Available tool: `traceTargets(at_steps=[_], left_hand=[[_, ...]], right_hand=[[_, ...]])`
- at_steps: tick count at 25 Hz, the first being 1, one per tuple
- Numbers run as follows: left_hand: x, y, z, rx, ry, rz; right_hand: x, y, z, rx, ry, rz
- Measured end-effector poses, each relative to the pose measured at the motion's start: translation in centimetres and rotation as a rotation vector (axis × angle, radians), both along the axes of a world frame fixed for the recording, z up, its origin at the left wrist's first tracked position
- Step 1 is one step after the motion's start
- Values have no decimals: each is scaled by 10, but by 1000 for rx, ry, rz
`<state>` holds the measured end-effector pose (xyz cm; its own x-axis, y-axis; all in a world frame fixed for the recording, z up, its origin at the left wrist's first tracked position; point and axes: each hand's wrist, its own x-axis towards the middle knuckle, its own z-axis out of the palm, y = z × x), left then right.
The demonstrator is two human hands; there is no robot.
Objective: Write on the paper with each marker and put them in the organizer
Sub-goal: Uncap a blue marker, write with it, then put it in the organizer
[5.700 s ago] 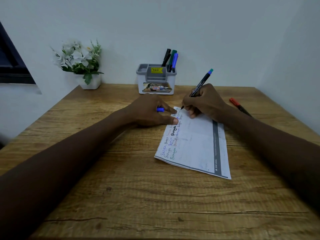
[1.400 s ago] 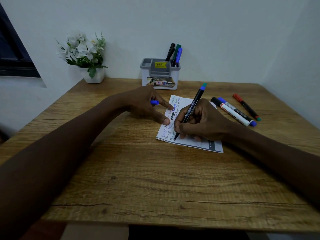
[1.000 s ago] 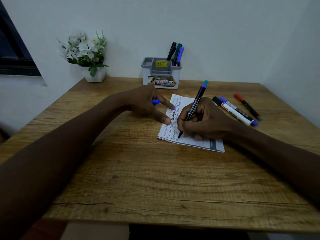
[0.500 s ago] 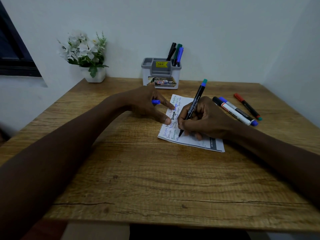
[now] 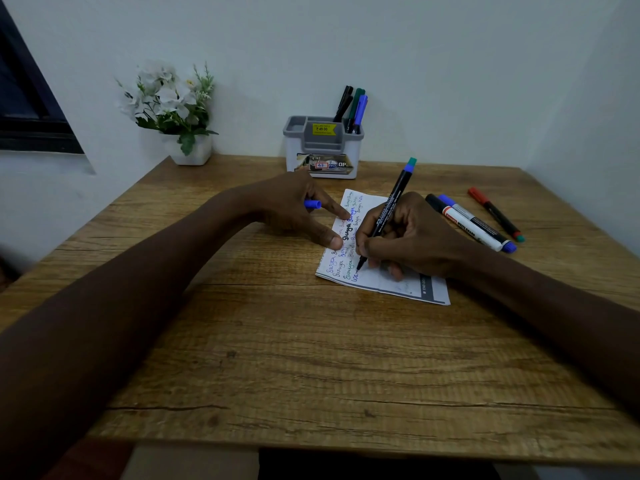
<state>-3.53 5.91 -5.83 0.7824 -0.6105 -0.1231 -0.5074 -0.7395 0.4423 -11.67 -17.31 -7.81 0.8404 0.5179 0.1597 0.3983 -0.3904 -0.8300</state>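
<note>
Writing: right hand (image 5: 415, 233) has its fingers clamped on a black fine-tip marker (image 5: 388, 209), tip down on the paper (image 5: 370, 202) at the near-left corner, teal end cap pointing up and away.
Left hand (image 5: 294, 209): fingers closed round a blue cap (image 5: 312, 204); index finger and thumb stretched out, pinning the paper's left edge.
Paper: flat on the worktop (image 5: 277, 341), mid-table, rows of handwriting in several colours down its left side, dark strip along its right edge.
Loose markers: three lying on the worktop right of the paper. Black-capped whiteboard marker (image 5: 464, 221) and blue-capped whiteboard marker (image 5: 485, 225) side by side, touching; thinner red marker (image 5: 495, 213) just beyond them, apart.
Organizer (image 5: 323, 147): grey and white, at the back edge against the wall, yellow price sticker inside. Right compartment holds pens standing upright: black, green, blue (image 5: 360, 109).
Plant (image 5: 169, 102): white flowers in a white pot, back left of the worktop.
</note>
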Motion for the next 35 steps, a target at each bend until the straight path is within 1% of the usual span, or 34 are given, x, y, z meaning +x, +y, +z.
traceTargets(at_steps=[12,23,26,28,31,33,35], left_hand=[[0,1,-1,-11,19,-14],[-4,-1,2,26,6,-2],[-5,-1,3,30,8,-4],[-5,-1,0,-20,-19,-1],[-7,-3,-6,-240,-38,-42],[-9,-5,-4,-381,-2,-23],[-11,-5,-4,-452,59,40]], right_hand=[[2,1,0,10,17,-45],[4,3,-2,11,11,-42],[5,2,-3,55,42,-76],[7,2,-2,162,57,-117],[11,4,3,289,49,-142],[14,2,6,377,61,-186],[15,-2,5,403,51,-248]])
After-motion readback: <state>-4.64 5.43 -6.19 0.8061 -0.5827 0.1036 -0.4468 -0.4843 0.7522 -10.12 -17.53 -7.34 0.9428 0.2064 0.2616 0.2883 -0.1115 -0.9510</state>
